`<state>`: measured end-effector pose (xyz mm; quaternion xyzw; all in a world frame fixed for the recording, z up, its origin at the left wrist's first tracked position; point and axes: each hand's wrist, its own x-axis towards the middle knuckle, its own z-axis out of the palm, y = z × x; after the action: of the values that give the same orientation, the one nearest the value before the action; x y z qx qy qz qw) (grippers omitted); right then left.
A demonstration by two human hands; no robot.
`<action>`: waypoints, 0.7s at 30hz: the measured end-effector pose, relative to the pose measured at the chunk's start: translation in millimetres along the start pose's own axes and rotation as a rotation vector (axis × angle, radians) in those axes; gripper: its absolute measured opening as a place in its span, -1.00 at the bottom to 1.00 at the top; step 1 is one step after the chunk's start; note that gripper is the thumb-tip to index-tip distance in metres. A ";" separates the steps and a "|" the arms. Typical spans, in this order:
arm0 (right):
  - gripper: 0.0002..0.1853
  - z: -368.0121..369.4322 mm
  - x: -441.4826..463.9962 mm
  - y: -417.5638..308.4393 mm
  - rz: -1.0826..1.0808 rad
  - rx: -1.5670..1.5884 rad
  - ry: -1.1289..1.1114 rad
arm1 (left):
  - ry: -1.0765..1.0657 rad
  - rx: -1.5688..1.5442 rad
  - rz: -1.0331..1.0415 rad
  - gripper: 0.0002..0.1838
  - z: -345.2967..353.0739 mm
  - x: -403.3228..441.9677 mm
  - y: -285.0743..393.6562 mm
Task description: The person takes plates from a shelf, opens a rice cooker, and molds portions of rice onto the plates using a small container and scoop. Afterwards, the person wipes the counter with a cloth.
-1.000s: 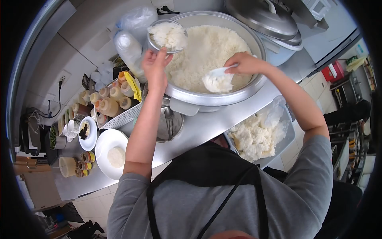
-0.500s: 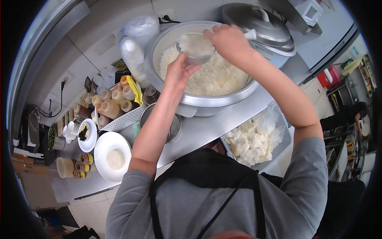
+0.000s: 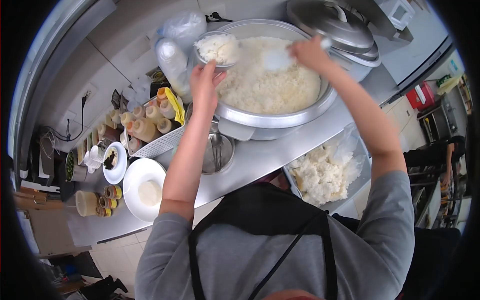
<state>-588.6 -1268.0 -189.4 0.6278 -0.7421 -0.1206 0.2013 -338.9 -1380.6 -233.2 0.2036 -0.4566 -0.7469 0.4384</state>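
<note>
A small metal bowl (image 3: 198,52) heaped with white rice is in my left hand (image 3: 205,80), over the left rim of a large metal pot (image 3: 280,121). Cooked rice (image 3: 270,92) fills much of this pot. My right hand (image 3: 309,52) is closed on a white paddle (image 3: 278,60), blurred by motion, whose blade is over the rice near the pot's far side. The end of its handle sticks out beyond my right fist.
A white plate (image 3: 131,186) with a round of rice lies at the left, beside a basket of bottles (image 3: 159,142) and a steel bowl with spoons (image 3: 231,159). Below the counter, a grey tub (image 3: 356,189) holds rice. Another person (image 3: 430,155) stands far right.
The small bowl has moved from over the pot back to the left rim, now heaped with rice. My right hand has moved off the bowl to the right with the paddle.
</note>
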 end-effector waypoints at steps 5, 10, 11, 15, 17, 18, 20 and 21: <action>-0.81 31.4 -17.0 -75.2 -0.167 0.137 -0.337 | 0.130 0.024 0.222 -0.78 2.5 -3.2 -9.2; -0.85 -5.7 -33.6 -89.6 -0.349 0.420 -0.229 | 0.103 0.044 0.211 -0.78 -1.3 -2.9 -8.3; -0.85 -13.3 -34.8 -86.5 -0.349 0.420 -0.229 | 0.104 0.039 0.216 -0.78 -0.8 -2.9 -8.1; -0.85 -32.8 -47.8 -60.2 -0.269 0.548 -0.174 | 0.100 0.051 0.233 -0.78 -0.9 -3.8 -7.6; -0.84 -30.4 -58.5 -45.0 -0.227 0.621 -0.139 | 0.101 0.036 0.225 -0.78 -1.8 -2.2 -9.2; -0.82 -29.0 -62.6 -37.4 -0.189 0.649 -0.176 | 0.096 0.033 0.226 -0.78 -2.2 -1.2 -9.0; -0.79 -27.0 -66.0 -22.7 -0.146 0.672 -0.207 | 0.074 0.038 0.158 -0.80 -3.1 0.5 -6.9; -0.78 -25.5 -62.8 -14.1 -0.056 0.749 -0.232 | 0.068 0.036 0.164 -0.80 -3.1 1.4 -5.7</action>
<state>-556.5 -1207.1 -182.0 0.6601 -0.7350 0.0831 -0.1305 -340.2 -1382.2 -239.5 0.1984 -0.4699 -0.6928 0.5098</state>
